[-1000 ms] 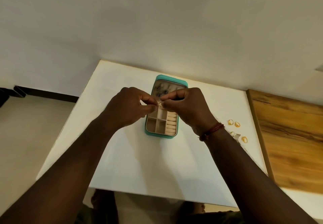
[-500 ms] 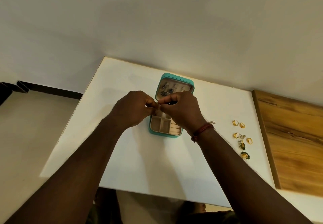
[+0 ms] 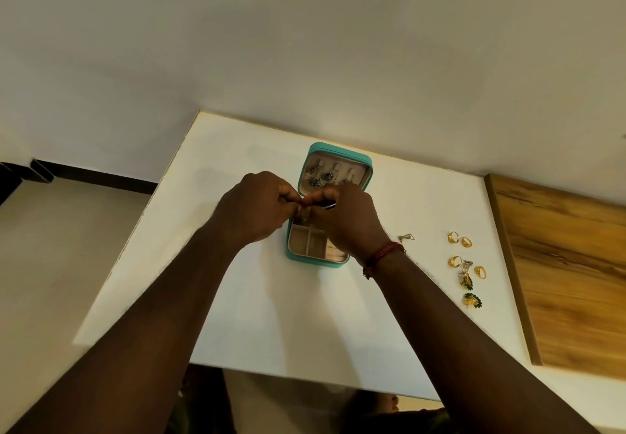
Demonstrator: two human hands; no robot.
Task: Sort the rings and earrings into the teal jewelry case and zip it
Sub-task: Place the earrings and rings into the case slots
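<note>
Left hand (image 3: 254,210) and right hand (image 3: 345,220) pinch small item (image 3: 328,205) above case (image 3: 338,149).

No text, label, brand mark or number can be read anywhere in view. The teal jewelry case (image 3: 338,153) shows only its plain rim and lining. The white bench (image 3: 271,315) and the wooden board (image 3: 569,281) beside it carry no legible lettering.
</note>
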